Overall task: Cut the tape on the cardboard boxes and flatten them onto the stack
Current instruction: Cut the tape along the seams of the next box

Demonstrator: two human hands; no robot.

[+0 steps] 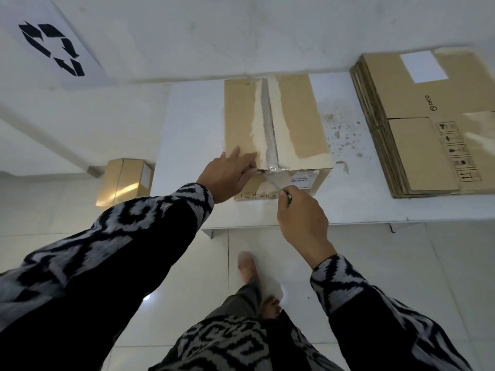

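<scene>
Nearest the camera, two arms in black-and-grey patterned sleeves were extended over a glossy pale tiled floor toward a low white table (375, 207).

The right hand (302, 220) was seen curled round a thin green-handled cutting tool (285, 195), of which only the green tip and a pale blade-like point were visible; the exact type of tool could not be told. The point was directed up and to the left, at the clear tape (276, 172) folded over the near top edge of an upright brown cardboard box (294, 124).

The left hand (227, 175) was laid on the near left corner of the box top, its fingers fairly straight and pressing down, with nothing held in them.

The box was stood near the middle of the table, and the taped seam (267, 121) was run along its top, directly away from the person. The long axis of the seam was thus aligned with the direction of reach, and its near end lay just beyond the tool point. The right hand was judged the nearer to the seam end, so a cut pushed away along the seam seemed to be called for, with the box steadied by the left hand.

Farther right, well apart from the box, a stack of flattened brown cardboard boxes (428, 124) was laid on the table. On the floor at left, a small brown carton (123, 180) was stood, and a white sheet printed with a black recycling symbol (51, 49) was seen on the wall.
</scene>
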